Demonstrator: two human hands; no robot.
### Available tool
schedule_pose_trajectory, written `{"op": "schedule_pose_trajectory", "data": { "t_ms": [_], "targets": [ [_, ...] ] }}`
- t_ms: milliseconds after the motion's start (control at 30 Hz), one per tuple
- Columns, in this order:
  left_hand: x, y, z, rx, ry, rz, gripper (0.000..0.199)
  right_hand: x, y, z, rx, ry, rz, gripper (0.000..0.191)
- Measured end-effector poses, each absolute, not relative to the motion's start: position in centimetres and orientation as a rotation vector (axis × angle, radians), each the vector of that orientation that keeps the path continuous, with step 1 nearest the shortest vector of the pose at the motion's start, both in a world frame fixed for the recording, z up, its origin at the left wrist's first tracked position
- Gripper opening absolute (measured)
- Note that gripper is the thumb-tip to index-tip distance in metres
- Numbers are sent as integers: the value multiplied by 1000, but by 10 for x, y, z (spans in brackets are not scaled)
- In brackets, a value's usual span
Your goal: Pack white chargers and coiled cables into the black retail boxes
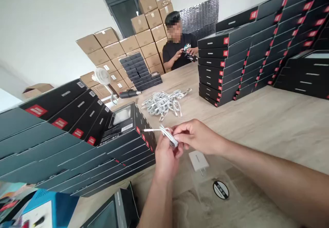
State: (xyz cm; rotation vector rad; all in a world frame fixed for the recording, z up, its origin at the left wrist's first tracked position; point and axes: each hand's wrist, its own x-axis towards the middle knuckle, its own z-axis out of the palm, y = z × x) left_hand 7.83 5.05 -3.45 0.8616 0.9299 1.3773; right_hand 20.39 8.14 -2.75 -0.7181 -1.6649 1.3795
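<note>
A coiled white charging cable (168,135) is between my hands, one connector end sticking out to the left. My left hand (166,156) is closed round the coil from below. Thumb and fingers of my right hand (191,137) pinch the coil's right side. Just beneath my right forearm a white charger plug (198,160) lies on the wooden table (182,200), its prongs toward me. Nearer to me is a round black-and-white sticker (220,190) on what looks like clear plastic. Beyond my hands lies a tangled pile of white cables (164,103).
Stacks of black boxes (123,152) with red labels stand at left, and more black boxes (233,60) at right. An open dark box (108,211) sits near me. Across the table a person (180,49) handles a small box. A heat gun (130,93), fan (102,76) and cartons (144,37) are behind.
</note>
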Motion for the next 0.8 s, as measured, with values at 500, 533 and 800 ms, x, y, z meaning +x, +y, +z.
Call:
{"op": "schedule_pose_trajectory", "data": {
  "t_ms": [500,533,800],
  "targets": [
    [68,55,-44,1195,1298,1229,43,209,90,-19,-826,-1755,792,42],
    [69,55,-45,1263,1303,1206,44,207,89,-18,-802,-1804,779,38],
    [74,54,-42,885,1122,1227,58,196,96,-41,-843,-1723,681,51]
  ]
}}
